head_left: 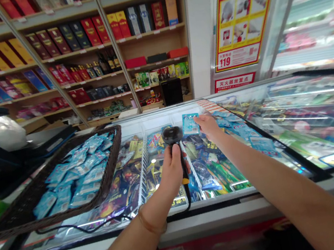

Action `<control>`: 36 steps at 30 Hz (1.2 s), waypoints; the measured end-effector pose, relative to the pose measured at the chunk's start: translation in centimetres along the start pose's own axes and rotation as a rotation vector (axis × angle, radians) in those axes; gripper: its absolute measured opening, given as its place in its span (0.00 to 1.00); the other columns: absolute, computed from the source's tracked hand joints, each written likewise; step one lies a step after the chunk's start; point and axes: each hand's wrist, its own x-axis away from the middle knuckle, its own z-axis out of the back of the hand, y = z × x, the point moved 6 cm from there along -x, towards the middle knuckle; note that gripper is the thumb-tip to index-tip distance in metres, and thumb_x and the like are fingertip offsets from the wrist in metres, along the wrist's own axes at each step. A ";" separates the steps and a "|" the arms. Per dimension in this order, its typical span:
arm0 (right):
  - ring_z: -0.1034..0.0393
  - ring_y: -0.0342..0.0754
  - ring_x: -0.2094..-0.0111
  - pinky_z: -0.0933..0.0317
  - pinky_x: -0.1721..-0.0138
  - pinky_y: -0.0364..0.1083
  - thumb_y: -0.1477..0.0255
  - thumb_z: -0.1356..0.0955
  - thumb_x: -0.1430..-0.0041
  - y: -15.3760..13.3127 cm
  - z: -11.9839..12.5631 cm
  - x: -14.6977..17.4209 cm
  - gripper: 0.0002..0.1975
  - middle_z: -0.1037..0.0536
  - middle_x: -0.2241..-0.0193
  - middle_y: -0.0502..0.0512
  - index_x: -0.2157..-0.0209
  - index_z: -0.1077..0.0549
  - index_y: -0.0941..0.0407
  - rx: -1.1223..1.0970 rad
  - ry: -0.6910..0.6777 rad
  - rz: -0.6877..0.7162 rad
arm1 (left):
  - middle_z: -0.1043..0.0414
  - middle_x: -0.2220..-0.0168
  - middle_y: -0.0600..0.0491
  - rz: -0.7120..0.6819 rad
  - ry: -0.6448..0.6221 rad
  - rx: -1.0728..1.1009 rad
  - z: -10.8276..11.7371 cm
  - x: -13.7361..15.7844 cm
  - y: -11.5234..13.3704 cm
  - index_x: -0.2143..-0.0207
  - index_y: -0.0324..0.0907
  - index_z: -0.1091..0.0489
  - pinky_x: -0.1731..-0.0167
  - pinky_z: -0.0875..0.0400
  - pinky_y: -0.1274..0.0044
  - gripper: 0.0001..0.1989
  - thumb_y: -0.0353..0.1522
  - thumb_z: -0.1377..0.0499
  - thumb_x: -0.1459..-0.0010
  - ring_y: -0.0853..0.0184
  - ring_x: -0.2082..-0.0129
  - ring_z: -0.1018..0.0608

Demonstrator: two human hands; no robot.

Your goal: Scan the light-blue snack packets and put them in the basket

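My left hand is wrapped round the handle of a black barcode scanner, whose head points away from me over the freezer. A cable hangs from the handle's yellow-marked end. Ahead and to the right, my right hand pinches the edge of a small blue packet, which is held up beyond the scanner. Similar blue packets lie on the freezer at the right, below my right forearm. To the left, a dark woven basket holds several more blue packets.
Under my hands stretches a glass-topped freezer with white wire dividers and bagged goods inside. A black cable runs across its left front. Shelves of boxes stand behind, with dark equipment at far left.
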 end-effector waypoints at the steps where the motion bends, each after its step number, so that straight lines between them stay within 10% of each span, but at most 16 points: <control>1: 0.20 0.52 0.68 0.26 0.64 0.47 0.56 0.35 0.32 -0.1 -0.9 0.0 0.17 0.26 0.81 0.50 0.69 0.29 0.52 -0.058 0.000 -0.060 | 0.29 0.71 0.56 0.002 0.065 0.023 1.1 -0.2 0.8 0.64 0.45 0.37 0.84 0.36 0.78 0.28 0.59 0.38 0.44 0.73 0.84 0.30; 5: 0.21 0.49 0.70 0.24 0.59 0.49 0.73 0.30 0.36 -2.6 -6.3 0.1 0.10 0.22 0.79 0.50 0.72 0.31 0.54 -0.479 -0.078 -0.304 | 0.31 0.74 0.58 -0.050 0.262 0.119 6.8 -0.4 5.4 0.62 0.44 0.35 0.84 0.35 0.80 0.27 0.59 0.38 0.42 0.74 0.83 0.31; 13: 0.26 0.44 0.77 0.24 0.66 0.44 0.78 0.25 0.40 -12.8 -22.6 -0.4 0.11 0.27 0.82 0.48 0.72 0.29 0.55 -0.655 -0.358 -0.326 | 0.32 0.74 0.59 -0.240 0.634 0.168 19.4 3.1 11.3 0.62 0.45 0.35 0.83 0.34 0.81 0.25 0.56 0.39 0.39 0.73 0.83 0.30; 20: 0.22 0.44 0.65 0.28 0.49 0.47 0.78 0.27 0.41 -17.5 -31.2 1.4 0.06 0.22 0.74 0.50 0.69 0.27 0.55 -0.717 -0.423 -0.318 | 0.32 0.75 0.58 -0.161 0.714 0.204 22.6 4.8 10.8 0.63 0.44 0.35 0.83 0.33 0.80 0.22 0.54 0.41 0.36 0.73 0.83 0.30; 26: 0.22 0.47 0.59 0.30 0.47 0.50 0.78 0.29 0.45 -12.1 -24.8 0.7 0.06 0.18 0.66 0.51 0.65 0.21 0.55 -0.458 -0.302 -0.135 | 0.32 0.74 0.59 -0.140 0.576 0.215 18.9 3.3 9.1 0.63 0.44 0.35 0.84 0.34 0.81 0.24 0.55 0.39 0.38 0.74 0.83 0.30; 36: 0.22 0.54 0.49 0.32 0.43 0.52 0.77 0.34 0.40 -0.3 -1.9 -2.1 0.14 0.16 0.54 0.60 0.57 0.18 0.57 0.294 0.077 0.066 | 0.34 0.78 0.59 -0.010 0.288 0.206 4.7 -2.5 3.3 0.64 0.44 0.36 0.84 0.36 0.80 0.26 0.58 0.40 0.39 0.72 0.84 0.30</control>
